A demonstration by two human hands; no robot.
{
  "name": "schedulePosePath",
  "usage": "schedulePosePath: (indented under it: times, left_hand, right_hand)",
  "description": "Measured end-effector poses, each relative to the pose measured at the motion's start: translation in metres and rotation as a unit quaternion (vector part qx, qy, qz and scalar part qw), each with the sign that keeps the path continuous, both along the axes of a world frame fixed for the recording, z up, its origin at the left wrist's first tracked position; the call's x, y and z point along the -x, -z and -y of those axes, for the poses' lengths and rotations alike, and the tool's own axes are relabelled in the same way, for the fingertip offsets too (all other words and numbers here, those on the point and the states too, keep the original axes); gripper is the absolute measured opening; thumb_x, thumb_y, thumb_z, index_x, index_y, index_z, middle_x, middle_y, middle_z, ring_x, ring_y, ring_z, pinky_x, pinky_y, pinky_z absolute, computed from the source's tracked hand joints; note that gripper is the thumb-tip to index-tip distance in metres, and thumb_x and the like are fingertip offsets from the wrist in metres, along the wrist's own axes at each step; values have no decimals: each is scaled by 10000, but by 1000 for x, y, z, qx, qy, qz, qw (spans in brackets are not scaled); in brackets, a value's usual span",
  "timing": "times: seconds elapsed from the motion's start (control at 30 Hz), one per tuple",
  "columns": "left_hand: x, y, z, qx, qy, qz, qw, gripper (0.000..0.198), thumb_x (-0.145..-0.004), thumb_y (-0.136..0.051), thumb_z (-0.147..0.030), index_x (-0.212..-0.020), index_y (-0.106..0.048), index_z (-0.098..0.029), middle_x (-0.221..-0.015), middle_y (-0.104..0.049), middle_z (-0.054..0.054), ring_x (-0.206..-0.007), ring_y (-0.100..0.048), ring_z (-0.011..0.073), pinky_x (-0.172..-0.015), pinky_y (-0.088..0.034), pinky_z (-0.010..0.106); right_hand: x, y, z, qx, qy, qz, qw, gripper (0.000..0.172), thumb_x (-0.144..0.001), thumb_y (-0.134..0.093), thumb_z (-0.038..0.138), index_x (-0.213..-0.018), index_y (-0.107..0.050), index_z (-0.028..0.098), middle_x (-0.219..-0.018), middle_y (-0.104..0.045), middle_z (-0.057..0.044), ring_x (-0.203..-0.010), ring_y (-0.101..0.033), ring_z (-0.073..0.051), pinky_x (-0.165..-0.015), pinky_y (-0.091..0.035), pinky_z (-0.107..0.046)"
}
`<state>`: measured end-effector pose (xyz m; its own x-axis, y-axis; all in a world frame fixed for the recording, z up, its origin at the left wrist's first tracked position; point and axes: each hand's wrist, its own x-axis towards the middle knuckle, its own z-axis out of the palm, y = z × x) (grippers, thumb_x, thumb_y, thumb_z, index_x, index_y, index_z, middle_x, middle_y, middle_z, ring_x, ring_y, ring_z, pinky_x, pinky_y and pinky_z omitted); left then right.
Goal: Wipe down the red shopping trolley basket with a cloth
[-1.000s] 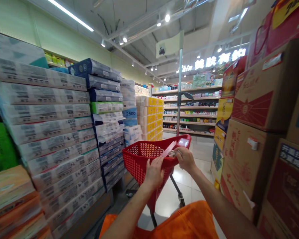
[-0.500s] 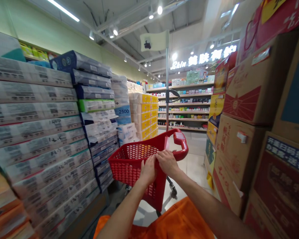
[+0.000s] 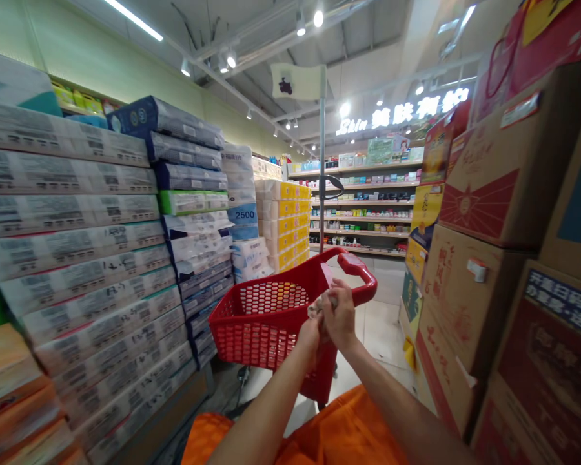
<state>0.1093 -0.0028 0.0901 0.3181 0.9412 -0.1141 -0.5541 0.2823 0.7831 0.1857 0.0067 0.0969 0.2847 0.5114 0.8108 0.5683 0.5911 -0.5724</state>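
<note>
A red plastic shopping cart (image 3: pixel 266 329) with a perforated basket stands right in front of me, its handle (image 3: pixel 363 274) on the right. Above the basket's near right edge my two hands are close together. A small crumpled greyish-beige cloth (image 3: pixel 321 303) shows between them. My right hand (image 3: pixel 341 316) is closed around it with bent fingers. My left hand (image 3: pixel 310 337) is closed against the lower end of the cloth, its fingertips partly hidden by the right hand. From the cart rises a grey pole (image 3: pixel 322 155) with a pale flag (image 3: pixel 297 82).
Wrapped paper packs (image 3: pixel 91 245) are stacked high on the left. Cardboard boxes (image 3: pixel 469 284) are piled on the right. Pale floor (image 3: pixel 380 329) runs between them toward shelves of small goods (image 3: pixel 363 200) at the back. Yellow-and-white packs (image 3: pixel 290 219) stand beyond the cart.
My hands have moved right and come closer together, and the crumpled cloth now shows between them. The cart has turned slightly, its handle shifting right.
</note>
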Motion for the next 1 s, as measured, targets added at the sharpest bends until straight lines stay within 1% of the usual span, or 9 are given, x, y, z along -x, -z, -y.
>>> schedulePosePath:
  times: [0.17,0.33,0.4,0.47,0.6,0.7,0.83,0.9,1.0]
  left_hand:
    - [20,7,5,-9,111,46,993,520,-781,-354,-567,-997,-578,-151,-915,-662,76,-882,-614,183,-792,-469,316]
    - [26,7,-2,-106,124,-216,963,614,-719,-373,-640,-1040,-562,-151,-1044,-628,108,-1022,-551,248,-874,-408,409]
    - [32,9,-12,-214,9,-400,891,533,-717,-475,-518,-1097,-531,-148,-1198,-544,113,-1160,-442,247,-971,-321,398]
    - [44,14,-23,-290,-93,-576,758,544,-706,-522,-365,-1197,-449,-142,-1346,-392,112,-1273,-282,227,-1042,-210,374]
    - [74,32,-36,-244,-55,-786,565,682,-690,-464,-236,-1328,-243,-142,-1447,-163,113,-1327,-122,223,-1048,-148,472]
    - [86,43,-37,-246,-20,-824,511,753,-658,-436,-213,-1355,-159,-138,-1460,-84,88,-1335,-69,210,-1042,-137,508]
    - [88,46,-36,-256,-14,-831,494,768,-648,-413,-226,-1360,-140,-136,-1459,-67,74,-1336,-57,202,-1043,-123,514]
    - [89,46,-36,-257,-9,-834,488,764,-648,-410,-222,-1360,-145,-144,-1458,-67,74,-1336,-60,205,-1041,-118,517]
    - [91,44,-37,-258,-10,-839,478,755,-656,-415,-232,-1358,-154,-142,-1454,-74,86,-1334,-72,208,-1039,-125,510]
  right_hand:
    - [5,44,18,36,-13,268,963,341,-795,-456,258,-1121,-523,184,-1244,-483,-122,-1173,-405,-261,-954,-341,-479]
    - [-35,48,1,-21,-31,316,948,365,-825,-353,129,-1130,-538,208,-1282,-454,-92,-1218,-366,-192,-945,-400,-369]
    - [-64,31,-18,-59,29,278,958,404,-818,-309,77,-1130,-537,197,-1272,-462,-94,-1231,-346,-181,-970,-374,-379]
    - [-90,13,-40,-71,137,209,966,433,-811,-309,58,-1186,-493,171,-1313,-412,-113,-1278,-256,-214,-1004,-303,-460]
    - [-106,21,-67,-52,170,251,952,480,-794,-300,10,-1202,-486,183,-1315,-417,-109,-1290,-222,-234,-1004,-247,-535]
    - [-90,76,-62,-51,89,346,932,496,-792,-299,-5,-1198,-495,203,-1300,-444,-89,-1288,-231,-214,-1000,-298,-493]
    - [-74,138,-41,-50,12,420,906,412,-811,-338,26,-1103,-571,201,-1195,-547,-93,-1224,-362,-222,-946,-382,-475]
    - [-75,132,-38,-52,-6,426,903,402,-818,-341,30,-1082,-583,213,-1173,-564,-83,-1215,-377,-212,-945,-387,-472]
    - [-82,88,-48,-63,46,375,924,437,-822,-312,15,-1152,-537,190,-1250,-498,-92,-1267,-279,-209,-1001,-303,-500]
